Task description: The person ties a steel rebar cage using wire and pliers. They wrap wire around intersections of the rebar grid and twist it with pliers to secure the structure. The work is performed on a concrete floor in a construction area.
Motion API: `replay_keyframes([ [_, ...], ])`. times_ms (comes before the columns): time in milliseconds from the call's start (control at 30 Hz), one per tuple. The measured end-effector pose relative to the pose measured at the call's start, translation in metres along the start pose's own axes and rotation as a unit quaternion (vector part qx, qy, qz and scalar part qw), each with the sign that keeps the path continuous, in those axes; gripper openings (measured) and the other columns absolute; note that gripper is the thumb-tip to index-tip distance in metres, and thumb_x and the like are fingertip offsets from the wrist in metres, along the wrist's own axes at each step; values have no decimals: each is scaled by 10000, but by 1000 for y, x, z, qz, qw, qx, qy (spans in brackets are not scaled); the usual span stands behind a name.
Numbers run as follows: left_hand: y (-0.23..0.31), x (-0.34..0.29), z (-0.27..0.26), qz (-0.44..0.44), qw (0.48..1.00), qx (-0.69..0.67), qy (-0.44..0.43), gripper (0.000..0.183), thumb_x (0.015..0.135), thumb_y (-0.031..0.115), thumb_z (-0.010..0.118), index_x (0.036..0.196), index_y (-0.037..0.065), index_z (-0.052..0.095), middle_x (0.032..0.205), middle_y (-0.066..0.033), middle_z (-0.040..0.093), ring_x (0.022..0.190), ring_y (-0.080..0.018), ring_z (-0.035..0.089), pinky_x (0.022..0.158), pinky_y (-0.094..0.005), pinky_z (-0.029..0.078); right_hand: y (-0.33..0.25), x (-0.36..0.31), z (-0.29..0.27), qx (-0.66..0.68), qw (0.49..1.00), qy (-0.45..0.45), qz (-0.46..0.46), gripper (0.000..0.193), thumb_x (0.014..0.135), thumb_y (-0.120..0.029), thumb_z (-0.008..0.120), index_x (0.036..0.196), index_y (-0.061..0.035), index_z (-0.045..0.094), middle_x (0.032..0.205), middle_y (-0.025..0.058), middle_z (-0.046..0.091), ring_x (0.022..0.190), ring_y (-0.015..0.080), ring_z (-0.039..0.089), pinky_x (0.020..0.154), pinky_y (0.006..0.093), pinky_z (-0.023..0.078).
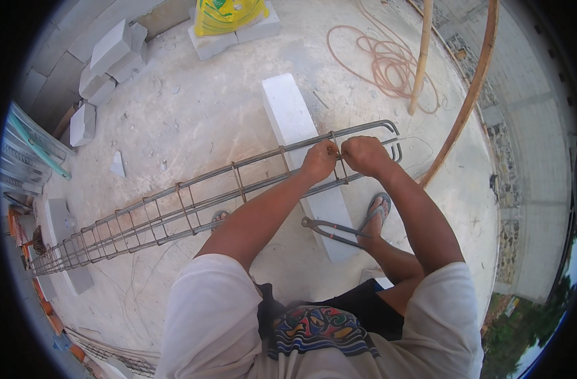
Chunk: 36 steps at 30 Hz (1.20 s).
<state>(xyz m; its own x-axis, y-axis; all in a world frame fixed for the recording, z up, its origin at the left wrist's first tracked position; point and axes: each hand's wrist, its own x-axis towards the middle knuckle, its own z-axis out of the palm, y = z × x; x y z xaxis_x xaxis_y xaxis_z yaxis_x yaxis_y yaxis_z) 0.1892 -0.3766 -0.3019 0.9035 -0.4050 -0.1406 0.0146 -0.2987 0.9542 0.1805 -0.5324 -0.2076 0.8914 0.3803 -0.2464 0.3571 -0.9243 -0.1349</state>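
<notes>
A long cage of steel rebar [208,179] with square stirrups runs from the far left to its hooked bar ends at the right. My left hand [320,160] is closed at a stirrup near that end, fingertips pinched; what they hold is too small to make out. Close beside it my right hand [366,155] is closed too, pinching at the same stirrup. A thin wire [430,149] loops out beyond the bar ends from near the right hand. Under the cage lies a white block [291,108], and pincers [333,230] with dark handles rest across its near part.
My sandalled foot [378,211] stands beside the block. Other white blocks [110,49] are stacked at the far left, and a yellow bag [228,16] sits on blocks at the back. A coiled hose [386,63] and wooden poles [460,120] are at the right.
</notes>
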Motion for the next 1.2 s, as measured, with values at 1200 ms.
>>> replay_keyframes([
  [1200, -9, 22, -36, -12, 965, 186, -184, 244, 824, 172, 573, 978, 36, 705, 1049, -181, 697, 1039, -355, 640, 908, -435, 495, -38, -13, -125, -253, 944, -188, 93, 385, 887, -130, 577, 1268, -158, 623, 1030, 111, 662, 966, 291, 674, 778, 462, 563],
])
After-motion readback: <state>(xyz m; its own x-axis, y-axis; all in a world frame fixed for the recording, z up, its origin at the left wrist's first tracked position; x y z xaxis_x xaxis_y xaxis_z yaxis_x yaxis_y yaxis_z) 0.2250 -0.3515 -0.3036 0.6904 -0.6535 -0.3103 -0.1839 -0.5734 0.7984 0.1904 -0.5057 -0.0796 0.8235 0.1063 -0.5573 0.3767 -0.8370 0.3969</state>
